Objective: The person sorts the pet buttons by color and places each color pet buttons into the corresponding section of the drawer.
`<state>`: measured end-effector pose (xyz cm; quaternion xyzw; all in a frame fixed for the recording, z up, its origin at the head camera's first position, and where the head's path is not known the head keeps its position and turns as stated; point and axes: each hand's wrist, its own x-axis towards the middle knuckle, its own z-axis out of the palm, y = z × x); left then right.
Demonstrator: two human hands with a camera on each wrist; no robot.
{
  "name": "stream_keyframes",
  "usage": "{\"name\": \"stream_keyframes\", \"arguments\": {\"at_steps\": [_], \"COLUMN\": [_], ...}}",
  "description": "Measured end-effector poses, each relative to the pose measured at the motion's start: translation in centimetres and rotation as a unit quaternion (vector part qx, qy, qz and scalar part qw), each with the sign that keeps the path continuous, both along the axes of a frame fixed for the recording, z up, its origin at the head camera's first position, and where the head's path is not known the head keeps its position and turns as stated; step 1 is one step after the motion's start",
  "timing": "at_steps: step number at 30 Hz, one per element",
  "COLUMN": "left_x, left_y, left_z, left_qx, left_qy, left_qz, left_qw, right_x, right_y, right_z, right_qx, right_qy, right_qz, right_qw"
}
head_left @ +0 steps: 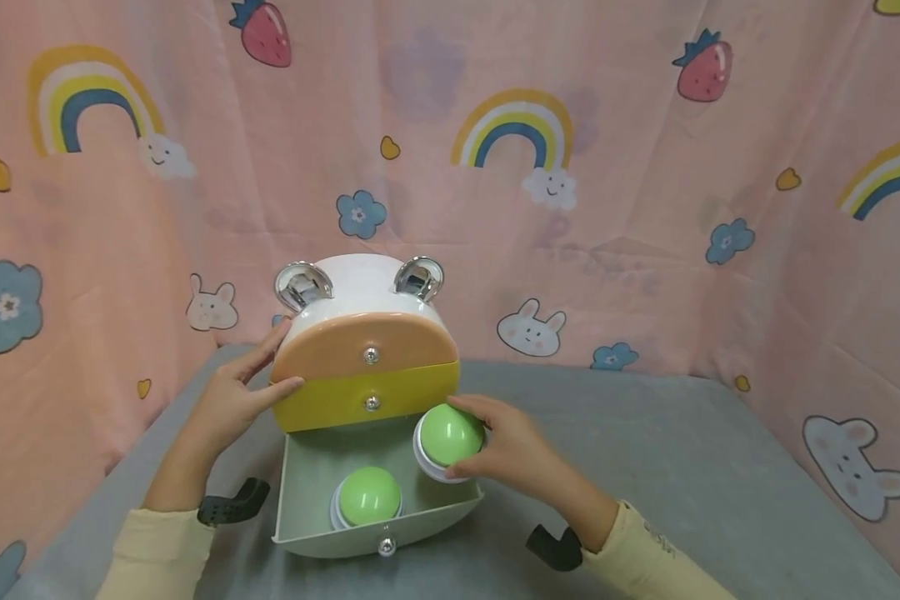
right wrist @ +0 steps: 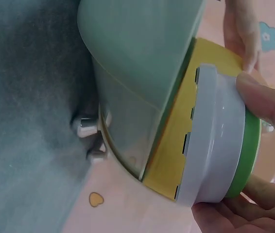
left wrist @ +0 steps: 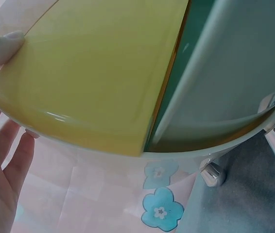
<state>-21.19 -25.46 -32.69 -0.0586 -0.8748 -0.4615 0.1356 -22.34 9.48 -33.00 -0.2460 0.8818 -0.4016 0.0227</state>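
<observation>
A small drawer chest with a white shell (head_left: 363, 275) and silver ears stands on the table. Its orange drawer (head_left: 330, 350) and yellow drawer (head_left: 315, 404) are pushed in; the pale green bottom drawer (head_left: 300, 479) is pulled out. My left hand (head_left: 225, 400) rests on the chest's left side, thumb on the front, fingers spread along the shell. My right hand (head_left: 521, 446) grips a round white piece with a green domed top (head_left: 450, 435) by its rim, over the drawer's right side. Slots show around its white base (right wrist: 208, 141). A second green-domed piece (head_left: 370, 496) sits in the drawer, near its front.
Silver ball knobs mark the drawer fronts, the lowest knob (head_left: 387, 547) facing me. Short silver feet (right wrist: 88, 127) hold the chest off the grey tablecloth (head_left: 645, 475). A pink printed curtain (head_left: 630, 167) hangs behind and at both sides.
</observation>
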Motion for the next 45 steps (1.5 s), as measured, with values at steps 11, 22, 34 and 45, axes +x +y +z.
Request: {"name": "stream_keyframes", "arguments": {"at_steps": [11, 22, 34, 45], "left_x": [-0.1, -0.1, 0.0, 0.0], "left_y": [-0.1, -0.1, 0.0, 0.0], "left_z": [0.1, 0.2, 0.2, 0.1], "left_qx": [-0.003, 0.001, -0.001, 0.000], "left_qy": [0.005, 0.002, 0.001, 0.003], "left_qz": [0.004, 0.000, 0.000, 0.000], "left_qw": [1.0000, 1.0000, 1.0000, 1.0000], "right_x": [-0.6, -0.6, -0.5, -0.6], "right_y": [-2.1, -3.3, -4.3, -4.6], "right_z": [-0.5, -0.9, -1.7, -2.6], "right_qx": [0.038, 0.073, 0.116, 0.127], "right_qy": [0.015, 0.008, 0.004, 0.015], "right_qz": [0.022, 0.042, 0.050, 0.050], "right_qw": [0.9989, 0.9964, 0.9920, 0.9905]}}
